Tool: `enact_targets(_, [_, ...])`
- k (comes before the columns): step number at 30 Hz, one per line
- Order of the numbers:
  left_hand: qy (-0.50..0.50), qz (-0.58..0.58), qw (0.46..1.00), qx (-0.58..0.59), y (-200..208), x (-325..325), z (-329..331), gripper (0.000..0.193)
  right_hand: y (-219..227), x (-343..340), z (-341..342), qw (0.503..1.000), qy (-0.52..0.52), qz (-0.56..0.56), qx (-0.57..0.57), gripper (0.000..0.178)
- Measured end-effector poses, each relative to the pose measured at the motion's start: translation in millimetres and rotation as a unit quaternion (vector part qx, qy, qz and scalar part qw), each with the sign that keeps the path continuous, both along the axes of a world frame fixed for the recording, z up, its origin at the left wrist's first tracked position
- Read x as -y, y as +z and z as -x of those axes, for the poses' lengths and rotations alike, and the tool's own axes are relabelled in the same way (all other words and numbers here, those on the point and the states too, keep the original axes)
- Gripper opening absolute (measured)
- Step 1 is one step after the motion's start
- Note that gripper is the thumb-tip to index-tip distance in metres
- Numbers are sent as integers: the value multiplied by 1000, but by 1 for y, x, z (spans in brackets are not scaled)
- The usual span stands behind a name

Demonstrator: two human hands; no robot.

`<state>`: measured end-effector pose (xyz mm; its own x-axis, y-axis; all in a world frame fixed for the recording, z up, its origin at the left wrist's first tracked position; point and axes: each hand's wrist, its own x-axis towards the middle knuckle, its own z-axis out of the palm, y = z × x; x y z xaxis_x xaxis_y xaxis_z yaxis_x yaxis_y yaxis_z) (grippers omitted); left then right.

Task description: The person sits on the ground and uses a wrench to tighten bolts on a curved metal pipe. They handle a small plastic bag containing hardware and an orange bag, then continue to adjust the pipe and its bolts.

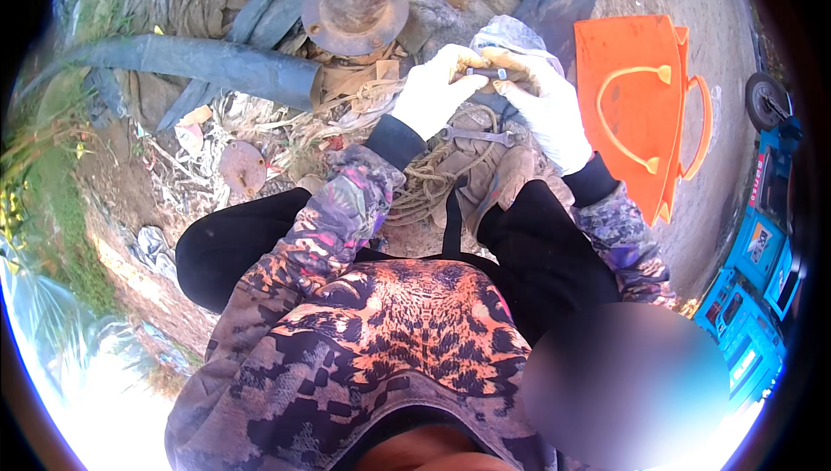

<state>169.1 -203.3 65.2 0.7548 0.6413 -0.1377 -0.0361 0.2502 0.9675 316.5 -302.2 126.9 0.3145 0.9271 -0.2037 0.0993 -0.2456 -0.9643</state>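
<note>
Both my hands wear white gloves with soiled fingertips and meet in front of me over the ground. Between them is a short dark bolt [486, 74] with a lighter metal end. My left hand [433, 90] pinches its left end between thumb and fingers. My right hand [551, 116] closes on the other end, thumb below and fingers above. Just under the hands, a metal wrench [478, 136] lies near my shoe. Beyond the right hand sits a crumpled clear plastic bag [511, 34].
A rusty flanged pipe [359, 16] stands ahead, beside a flat blue hose [190, 64]. A rusty round plate [242, 168] lies left among scraps. Rope [420, 185] is coiled by my feet. At right are an orange handled bag [628, 116] and a blue vehicle [753, 246].
</note>
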Motion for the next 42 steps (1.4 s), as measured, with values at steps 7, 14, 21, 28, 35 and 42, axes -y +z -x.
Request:
enact_targets(7, [-24,92,995,42,12,-1,-1,22,10,-5,2,955,48,-89,280,35])
enact_targets(14, [-62,108,990,59,12,-8,2,19,20,-10,-3,920,98,-110,362,36])
enact_targets(21, [-86,121,986,74,28,-11,0,20,32,-9,-7,987,53,-30,146,31])
enact_targets(28, [-95,143,984,52,35,-16,2,22,41,-11,-7,990,48,-27,127,30])
enact_targets(35, [-92,137,984,66,28,-18,1,21,30,-12,-11,959,95,-94,251,31])
enact_targets(42, [-79,102,990,49,26,-13,1,20,30,-9,-2,986,53,15,156,30])
